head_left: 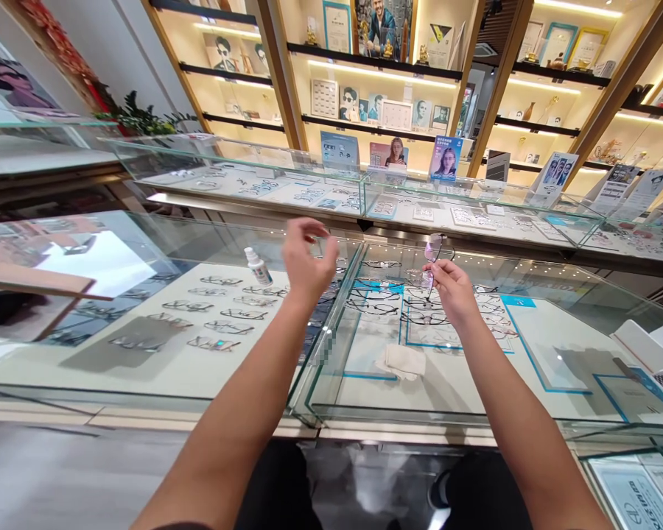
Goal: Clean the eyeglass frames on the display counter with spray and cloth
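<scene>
**Thin, dark-framed eyeglasses with clear, pink-glinting lenses held up in the right hand**

In the head view, the eyeglasses are pinched between the thumb and fingertips of the right hand, above the far half of the right-hand clear glass display case. They are turned on end, one lens over the other; exactly which part of the frame is gripped cannot be told. The left hand is raised near the far edge of the left-hand clear glass display case, close to the seam between the two. Its fingers are curled loosely away from the thumb, and nothing is seen to be grasped.

A small white plastic bottle with a printed label is seen just left of that hand, toward the same far edge. A folded cream cloth is placed toward the near left corner of the right-hand case. Rows of thin-framed spectacles are laid out in the left-hand case.

The eyeglasses are judged to be very light and fairly stiff, but fragile: the slim arms could be bent, and the smooth lenses could be slippery and easily smudged. They are best held lightly by the bridge or rim, with the lenses left untouched.
</scene>
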A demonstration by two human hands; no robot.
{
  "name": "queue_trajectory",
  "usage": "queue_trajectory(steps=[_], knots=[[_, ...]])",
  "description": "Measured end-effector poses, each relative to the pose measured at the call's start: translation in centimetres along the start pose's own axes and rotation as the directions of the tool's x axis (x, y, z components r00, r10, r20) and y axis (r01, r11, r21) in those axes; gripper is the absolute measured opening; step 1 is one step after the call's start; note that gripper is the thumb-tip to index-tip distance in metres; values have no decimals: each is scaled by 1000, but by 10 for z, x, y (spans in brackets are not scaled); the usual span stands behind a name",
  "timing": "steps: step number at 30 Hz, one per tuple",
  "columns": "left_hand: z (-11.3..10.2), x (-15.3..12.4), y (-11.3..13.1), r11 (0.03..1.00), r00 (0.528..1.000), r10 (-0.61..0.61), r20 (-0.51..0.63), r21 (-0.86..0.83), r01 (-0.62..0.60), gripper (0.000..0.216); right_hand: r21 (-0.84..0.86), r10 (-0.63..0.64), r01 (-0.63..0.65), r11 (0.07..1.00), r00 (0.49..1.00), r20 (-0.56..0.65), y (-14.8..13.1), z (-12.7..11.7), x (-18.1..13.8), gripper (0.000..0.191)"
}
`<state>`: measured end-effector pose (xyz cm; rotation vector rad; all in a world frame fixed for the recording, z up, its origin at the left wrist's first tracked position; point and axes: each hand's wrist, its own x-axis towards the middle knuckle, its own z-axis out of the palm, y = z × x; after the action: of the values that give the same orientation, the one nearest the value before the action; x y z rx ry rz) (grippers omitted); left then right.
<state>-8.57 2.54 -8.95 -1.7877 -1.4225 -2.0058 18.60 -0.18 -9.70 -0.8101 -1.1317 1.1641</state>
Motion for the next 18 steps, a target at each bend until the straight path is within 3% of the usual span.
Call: queue_trajectory(steps=[1, 2, 3, 4, 5, 6, 7, 8, 10, 13, 18], knots=[[3, -5, 13, 995, 977, 16, 211, -95, 5, 13, -4, -8, 8, 1000, 1000, -14, -1, -2, 1, 36], [5, -12, 25, 984, 881, 40, 472, -173, 47, 12, -8, -17, 17, 1000, 1000, -26, -2, -4, 2, 36], [6, -20, 37, 969, 697, 79, 713, -218, 114, 15, -7, -27, 27, 1000, 999, -37, -3, -6, 3, 35], [8, -28, 48, 959, 466, 126, 876, -227, 167, 18, 1, -35, 36, 999, 998, -50, -4, -7, 4, 35], [9, -36, 57, 960, 259, 158, 953, -210, 186, 18, 13, -40, 41, 999, 997, -61, -5, -8, 4, 35], [10, -45, 64, 966, 94, 165, 982, -181, 187, 16, 25, -42, 44, 999, 997, -71, -6, -9, 4, 35], [12, -52, 70, 975, -38, 159, 986, -151, 166, 15, 32, -41, 44, 999, 996, -78, -7, -10, 4, 34], [13, -59, 75, 983, -129, 153, 980, -138, 123, 18, 33, -40, 43, 999, 996, -80, -7, -10, 4, 34], [15, -68, 81, 989, -203, 146, 968, -147, 10, 24, 20, -40, 41, 999, 997, -71, -7, -9, 3, 33], [18, -73, 85, 982, -198, 141, 970, -163, -100, 27, -5, -39, 39, 999, 998, -45, -7, -7, 3, 33], [19, -69, 85, 994, -213, 81, 974, -95, -57, 24, -12, -36, 36, 999, 999, -22, -7, -6, 2, 35]])
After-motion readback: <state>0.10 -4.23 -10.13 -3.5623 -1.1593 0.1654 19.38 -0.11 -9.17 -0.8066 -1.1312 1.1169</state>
